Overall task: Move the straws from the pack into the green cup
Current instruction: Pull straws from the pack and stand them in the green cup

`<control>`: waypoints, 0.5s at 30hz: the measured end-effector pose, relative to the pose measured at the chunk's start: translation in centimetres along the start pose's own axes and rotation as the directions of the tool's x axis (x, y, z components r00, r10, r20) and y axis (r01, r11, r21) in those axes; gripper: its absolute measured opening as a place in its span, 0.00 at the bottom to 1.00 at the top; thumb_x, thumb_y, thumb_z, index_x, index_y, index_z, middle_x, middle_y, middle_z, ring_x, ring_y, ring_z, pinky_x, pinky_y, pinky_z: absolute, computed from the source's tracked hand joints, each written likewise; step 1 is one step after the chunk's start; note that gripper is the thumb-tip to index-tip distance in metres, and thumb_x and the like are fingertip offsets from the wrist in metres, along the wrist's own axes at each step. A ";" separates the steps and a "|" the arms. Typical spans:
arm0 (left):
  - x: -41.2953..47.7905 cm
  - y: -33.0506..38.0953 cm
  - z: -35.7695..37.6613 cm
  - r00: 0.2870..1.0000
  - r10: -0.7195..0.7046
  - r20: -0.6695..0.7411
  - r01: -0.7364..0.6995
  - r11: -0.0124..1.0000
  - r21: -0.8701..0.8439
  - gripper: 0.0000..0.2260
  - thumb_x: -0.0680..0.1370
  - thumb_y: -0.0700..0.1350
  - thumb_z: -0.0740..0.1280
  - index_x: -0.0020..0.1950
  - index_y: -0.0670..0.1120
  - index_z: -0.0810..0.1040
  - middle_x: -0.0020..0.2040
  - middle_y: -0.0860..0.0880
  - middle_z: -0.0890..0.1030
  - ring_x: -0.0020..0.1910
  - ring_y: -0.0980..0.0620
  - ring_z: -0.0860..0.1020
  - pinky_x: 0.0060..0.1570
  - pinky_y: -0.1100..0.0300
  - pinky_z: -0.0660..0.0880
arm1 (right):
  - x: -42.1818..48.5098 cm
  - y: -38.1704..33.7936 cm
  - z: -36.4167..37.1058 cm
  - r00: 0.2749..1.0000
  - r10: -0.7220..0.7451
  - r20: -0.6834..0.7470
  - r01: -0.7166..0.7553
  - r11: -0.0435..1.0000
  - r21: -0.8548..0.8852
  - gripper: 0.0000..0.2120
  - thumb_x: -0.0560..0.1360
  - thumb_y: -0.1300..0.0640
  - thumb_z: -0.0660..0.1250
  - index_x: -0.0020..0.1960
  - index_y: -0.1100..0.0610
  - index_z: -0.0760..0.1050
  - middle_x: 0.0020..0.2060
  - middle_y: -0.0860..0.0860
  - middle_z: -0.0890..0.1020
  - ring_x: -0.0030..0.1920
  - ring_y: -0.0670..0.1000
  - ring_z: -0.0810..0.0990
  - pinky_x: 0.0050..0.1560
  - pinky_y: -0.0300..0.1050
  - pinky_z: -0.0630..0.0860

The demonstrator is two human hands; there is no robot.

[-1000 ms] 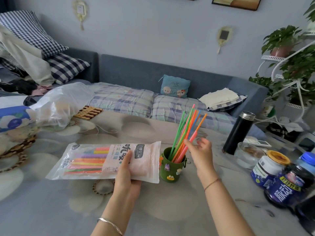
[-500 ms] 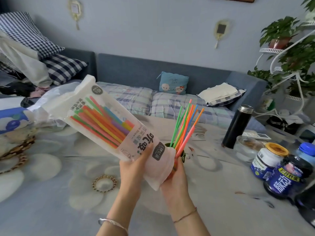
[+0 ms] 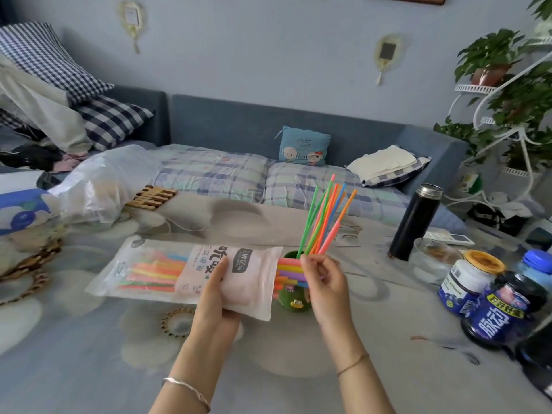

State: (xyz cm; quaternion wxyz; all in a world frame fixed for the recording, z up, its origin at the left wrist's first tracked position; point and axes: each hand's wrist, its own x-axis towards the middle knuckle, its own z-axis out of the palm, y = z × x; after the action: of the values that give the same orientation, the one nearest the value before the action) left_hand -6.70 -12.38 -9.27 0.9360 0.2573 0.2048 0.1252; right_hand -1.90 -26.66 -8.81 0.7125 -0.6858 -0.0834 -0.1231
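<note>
Straws (image 3: 288, 271) now jut from the pack (image 3: 209, 273) your left hand (image 3: 218, 294) grips, your right hand (image 3: 325, 279) pinching them for the green cup (image 3: 291, 303).

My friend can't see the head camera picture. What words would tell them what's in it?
A person's left hand holds a straw pack flat over a table while the right hand pinches colourful straw ends poking from its open side. Behind them stands a green cup holding upright straws; a black flask stands farther right.
</note>
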 end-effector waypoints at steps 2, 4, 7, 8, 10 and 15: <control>0.2 0.3 -0.3 1.000 -0.018 -0.005 0.018 0.999 -0.035 0.19 0.79 0.48 0.64 0.68 0.42 0.75 0.55 0.44 0.84 0.54 0.46 0.83 0.64 0.43 0.73 | 0.6 -0.5 -1.0 0.991 -0.027 -0.132 0.037 0.997 0.075 0.09 0.75 0.58 0.67 0.36 0.54 0.73 0.24 0.47 0.71 0.23 0.45 0.68 0.25 0.40 0.66; 0.5 0.5 -0.5 0.999 -0.036 0.002 0.037 0.997 -0.069 0.21 0.79 0.49 0.64 0.71 0.41 0.73 0.63 0.42 0.80 0.63 0.44 0.78 0.68 0.42 0.69 | 0.9 -0.8 -1.8 0.976 0.044 -0.211 0.014 0.963 0.268 0.10 0.75 0.56 0.66 0.36 0.55 0.72 0.20 0.45 0.69 0.19 0.44 0.66 0.20 0.36 0.63; 0.4 0.2 -0.5 0.999 -0.041 -0.003 0.041 0.996 -0.083 0.19 0.79 0.47 0.65 0.68 0.42 0.74 0.58 0.43 0.83 0.61 0.43 0.79 0.65 0.42 0.71 | 0.5 -0.7 -1.1 0.977 0.191 -0.093 -0.131 0.886 0.445 0.07 0.74 0.53 0.68 0.39 0.54 0.73 0.21 0.45 0.72 0.20 0.44 0.67 0.20 0.35 0.63; 0.3 0.0 -0.4 0.999 -0.041 -0.005 0.041 0.996 -0.078 0.16 0.79 0.46 0.65 0.66 0.44 0.75 0.53 0.44 0.85 0.55 0.45 0.81 0.60 0.43 0.74 | 0.3 -0.4 -0.5 0.974 0.223 -0.034 -0.187 0.885 0.427 0.07 0.73 0.52 0.69 0.39 0.54 0.75 0.22 0.46 0.73 0.21 0.44 0.67 0.22 0.35 0.63; 0.3 -0.5 -0.2 0.999 -0.039 -0.004 0.039 0.998 -0.046 0.13 0.78 0.45 0.66 0.62 0.46 0.76 0.47 0.47 0.85 0.46 0.49 0.83 0.48 0.49 0.80 | -0.1 0.1 0.6 0.961 0.275 0.034 -0.273 0.918 0.287 0.07 0.71 0.50 0.70 0.41 0.54 0.78 0.27 0.50 0.78 0.26 0.49 0.71 0.28 0.40 0.66; 0.5 -0.4 -0.6 0.999 -0.040 -0.019 0.039 0.998 -0.039 0.09 0.78 0.44 0.67 0.58 0.46 0.77 0.46 0.48 0.84 0.44 0.49 0.82 0.42 0.51 0.78 | 0.5 -0.4 0.3 0.971 0.222 -0.085 -0.191 0.943 0.272 0.10 0.76 0.53 0.65 0.39 0.57 0.78 0.25 0.50 0.78 0.25 0.49 0.72 0.25 0.38 0.68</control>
State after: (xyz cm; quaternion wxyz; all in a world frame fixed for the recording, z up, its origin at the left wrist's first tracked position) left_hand -6.50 -12.23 -10.12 0.9411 0.2337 0.2165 0.1134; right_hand -1.49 -26.40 -8.31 0.8094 -0.5824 0.0145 -0.0746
